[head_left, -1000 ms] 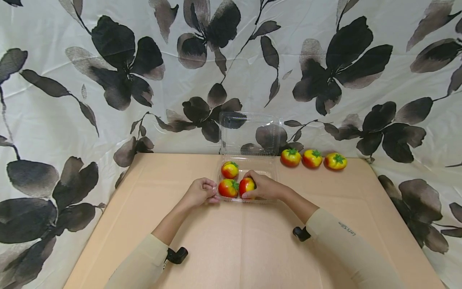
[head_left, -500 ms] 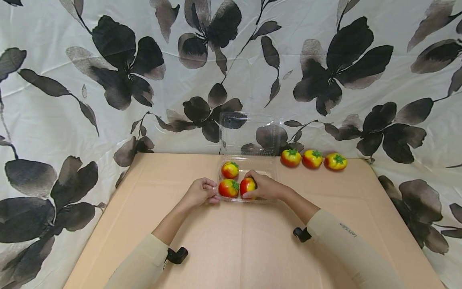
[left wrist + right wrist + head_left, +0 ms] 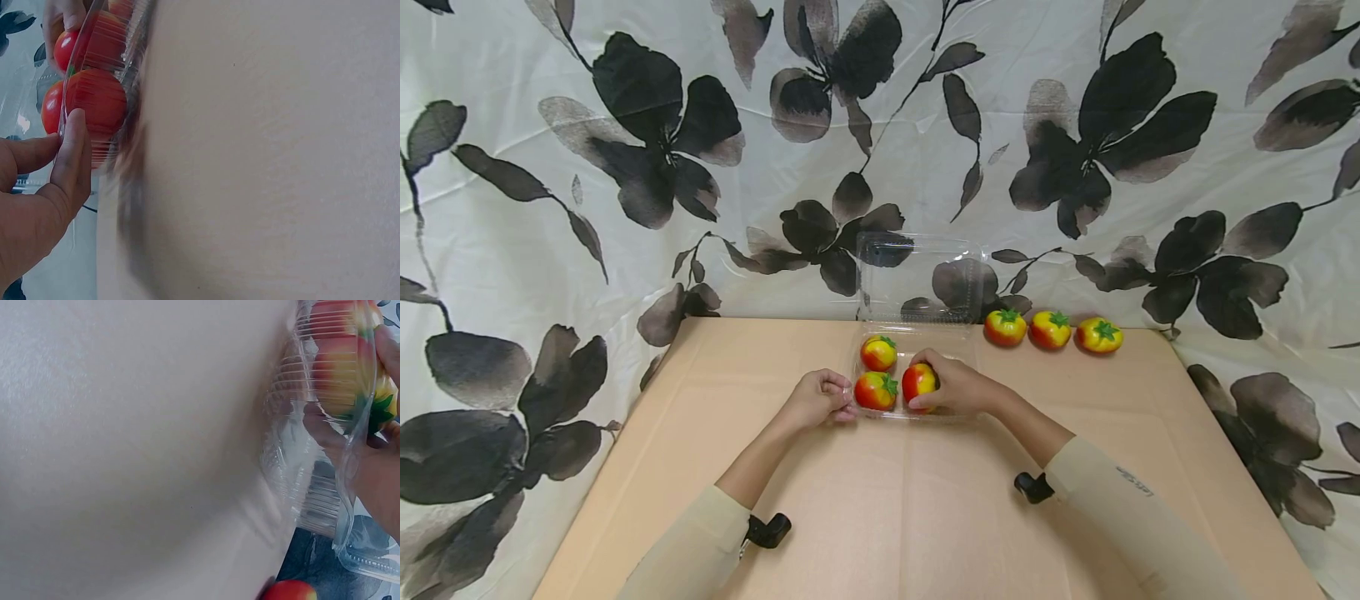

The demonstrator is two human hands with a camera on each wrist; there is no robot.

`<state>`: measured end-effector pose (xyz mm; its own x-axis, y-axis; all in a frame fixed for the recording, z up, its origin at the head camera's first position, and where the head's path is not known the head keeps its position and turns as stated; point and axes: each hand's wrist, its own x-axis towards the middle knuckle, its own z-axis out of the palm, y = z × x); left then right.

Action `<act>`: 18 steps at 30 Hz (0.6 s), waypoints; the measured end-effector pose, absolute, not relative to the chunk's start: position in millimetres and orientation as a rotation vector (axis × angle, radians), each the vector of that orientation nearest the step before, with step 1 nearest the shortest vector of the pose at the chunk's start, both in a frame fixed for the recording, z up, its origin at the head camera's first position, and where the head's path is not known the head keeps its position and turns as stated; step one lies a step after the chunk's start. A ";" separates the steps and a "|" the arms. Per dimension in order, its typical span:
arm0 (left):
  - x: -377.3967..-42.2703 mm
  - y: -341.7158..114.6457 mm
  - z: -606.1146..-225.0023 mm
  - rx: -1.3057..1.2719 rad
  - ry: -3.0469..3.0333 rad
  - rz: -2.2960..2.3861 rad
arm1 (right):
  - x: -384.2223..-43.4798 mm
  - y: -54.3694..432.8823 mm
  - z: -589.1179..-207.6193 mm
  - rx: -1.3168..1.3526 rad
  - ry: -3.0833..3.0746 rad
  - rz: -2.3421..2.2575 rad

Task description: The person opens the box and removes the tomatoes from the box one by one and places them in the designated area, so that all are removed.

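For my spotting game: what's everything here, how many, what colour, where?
Flat smooth table: one, tan, lower middle.
Hinged plastic box: one, clear, on the table.
Shiny round tomato-like fruits: six, red and yellow, green-topped; three in the box, three right of it.
Flowery cloth: one, white and black, behind.
Long sleeves: two, beige, foreground.
Small wrist cameras: two, black, by the sleeves.
Left hand: one, pinching the box's rim.
Right hand: one, holding one fruit.

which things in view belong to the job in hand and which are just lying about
In the job:
clear box, rim pinched by the left fingers
held fruit, in the right fingers
two boxed fruits
three loose fruits, probably: same kind, untouched

Just about:
table, seemingly only a work surface
floral cloth, backdrop
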<state>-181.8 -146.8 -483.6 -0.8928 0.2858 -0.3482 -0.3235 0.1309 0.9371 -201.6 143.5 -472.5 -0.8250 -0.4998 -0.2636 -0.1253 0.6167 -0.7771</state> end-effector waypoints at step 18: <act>-181.6 -146.9 -482.3 -0.030 1.984 1.797 | -195.6 148.5 -453.0 -0.604 2.398 -1.207</act>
<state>-181.6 -146.9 -482.3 -0.8937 0.2851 -0.3464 -0.3167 0.1459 0.9372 -195.6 148.5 -453.0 -0.8323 -0.5349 -0.1457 -0.2018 0.5372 -0.8190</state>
